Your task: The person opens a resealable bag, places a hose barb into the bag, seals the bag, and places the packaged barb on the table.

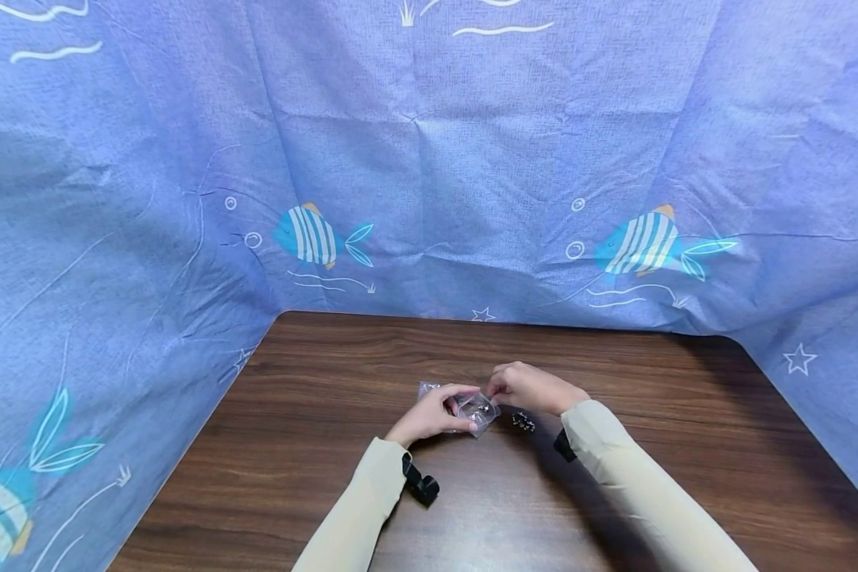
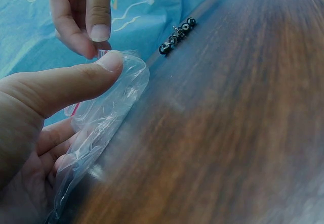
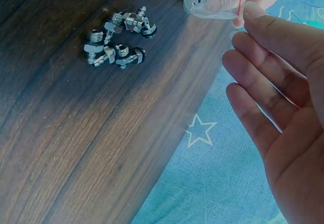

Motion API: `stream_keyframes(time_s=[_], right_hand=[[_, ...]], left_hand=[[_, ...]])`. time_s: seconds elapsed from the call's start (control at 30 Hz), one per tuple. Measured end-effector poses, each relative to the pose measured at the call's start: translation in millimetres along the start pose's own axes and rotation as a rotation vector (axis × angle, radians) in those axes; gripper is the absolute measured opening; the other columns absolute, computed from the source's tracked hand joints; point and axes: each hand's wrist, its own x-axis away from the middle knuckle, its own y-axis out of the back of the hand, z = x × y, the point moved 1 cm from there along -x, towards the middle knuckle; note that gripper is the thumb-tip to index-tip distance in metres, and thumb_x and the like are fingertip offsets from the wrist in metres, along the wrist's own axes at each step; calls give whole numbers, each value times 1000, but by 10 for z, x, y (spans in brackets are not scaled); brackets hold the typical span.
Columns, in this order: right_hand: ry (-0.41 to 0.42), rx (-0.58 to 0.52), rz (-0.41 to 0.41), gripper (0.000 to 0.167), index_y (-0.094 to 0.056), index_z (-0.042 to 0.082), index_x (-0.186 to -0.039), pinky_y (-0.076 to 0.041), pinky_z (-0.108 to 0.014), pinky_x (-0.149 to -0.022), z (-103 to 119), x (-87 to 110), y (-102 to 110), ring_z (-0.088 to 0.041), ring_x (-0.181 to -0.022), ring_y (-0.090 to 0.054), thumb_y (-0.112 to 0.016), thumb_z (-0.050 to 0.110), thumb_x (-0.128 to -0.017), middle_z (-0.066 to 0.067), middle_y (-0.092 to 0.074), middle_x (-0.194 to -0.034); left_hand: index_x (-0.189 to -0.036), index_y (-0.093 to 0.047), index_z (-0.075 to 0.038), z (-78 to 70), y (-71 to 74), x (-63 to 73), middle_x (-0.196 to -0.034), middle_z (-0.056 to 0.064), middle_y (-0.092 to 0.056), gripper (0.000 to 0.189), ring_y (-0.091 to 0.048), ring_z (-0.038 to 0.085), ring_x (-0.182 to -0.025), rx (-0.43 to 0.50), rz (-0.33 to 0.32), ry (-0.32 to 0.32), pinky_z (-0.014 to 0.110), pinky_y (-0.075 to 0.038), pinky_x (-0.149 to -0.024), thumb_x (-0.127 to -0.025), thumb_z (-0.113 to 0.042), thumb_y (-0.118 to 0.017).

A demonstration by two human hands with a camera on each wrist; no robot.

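Observation:
A clear plastic zip bag (image 1: 481, 424) with a red line along its mouth is held in my left hand (image 1: 429, 415), thumb on one side and fingers on the other. My right hand (image 1: 535, 386) pinches the bag's edge near the mouth between thumb and index finger; its other fingers are loosely bent in the right wrist view. Inside the bag, a small dark-and-silver piece (image 3: 195, 1) shows through the plastic. Beside the bag, below my right hand, several small silver-and-black metal pieces (image 3: 115, 41) lie in a rough ring on the table.
The dark wood-grain table (image 1: 314, 461) extends around both hands. A blue fabric curtain (image 1: 472, 175) with fish prints stands along its back and sides. Black straps with small devices (image 1: 423, 486) sit at the wrists.

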Motion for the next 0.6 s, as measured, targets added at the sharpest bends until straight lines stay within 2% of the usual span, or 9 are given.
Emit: stream_keyframes(time_s=[0.3,0.6], right_hand=[[-61,-18,49,8,-73,5,-88,-52,-20,-69,-78,66,-24,-6,-73,-62,-72,12,-84,1,-67,-82],[-78,4,76,6,-72,6,-84,-52,-22,-69,-184,166,-32,-7,-72,-62,-73,12,-82,1,-68,-79]], left_hand=[[-132,-59,-17,14,1,-4,-85,2,-61,61,-51,7,-72,8,-7,-12,21,-43,-61,-76,-22,-82],[-132,-59,-14,2,-2,9,-84,5,-61,62,-50,5,-71,27,-10,-30,20,-42,-60,-75,-20,-83]])
